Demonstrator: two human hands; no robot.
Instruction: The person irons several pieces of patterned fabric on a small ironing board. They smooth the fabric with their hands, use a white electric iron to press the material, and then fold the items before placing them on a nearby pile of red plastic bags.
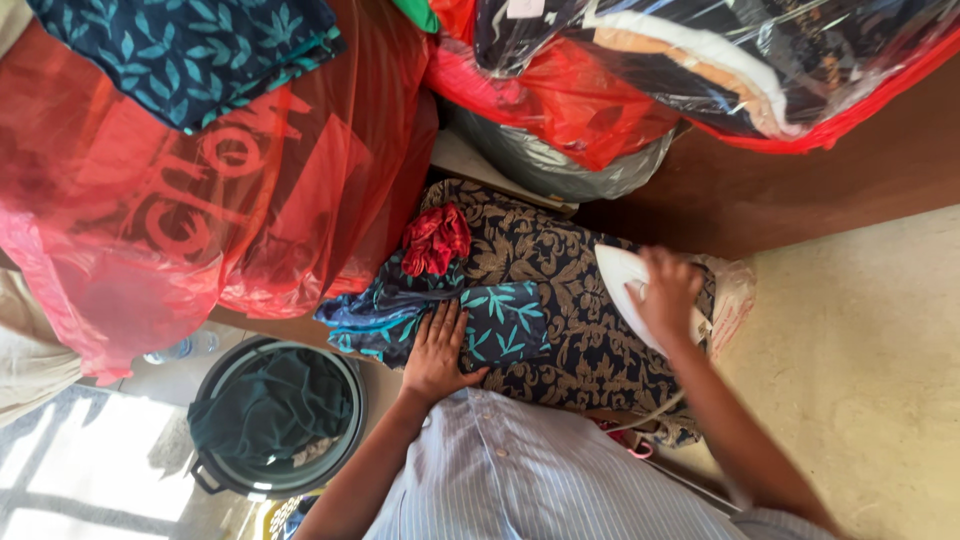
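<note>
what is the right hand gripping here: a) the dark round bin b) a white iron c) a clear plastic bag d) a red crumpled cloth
b: the right hand is closed over the handle of the white iron, which rests on the dark floral-patterned cloth, while the left hand lies flat on the blue leaf-print fabric.

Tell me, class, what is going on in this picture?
A person in a striped shirt is ironing. The right hand grips a white iron on a dark floral-patterned cloth. The left hand lies flat on a navy garment with teal leaves. Red plastic bags of clothes are piled around, with a dark bucket nearby.
</note>
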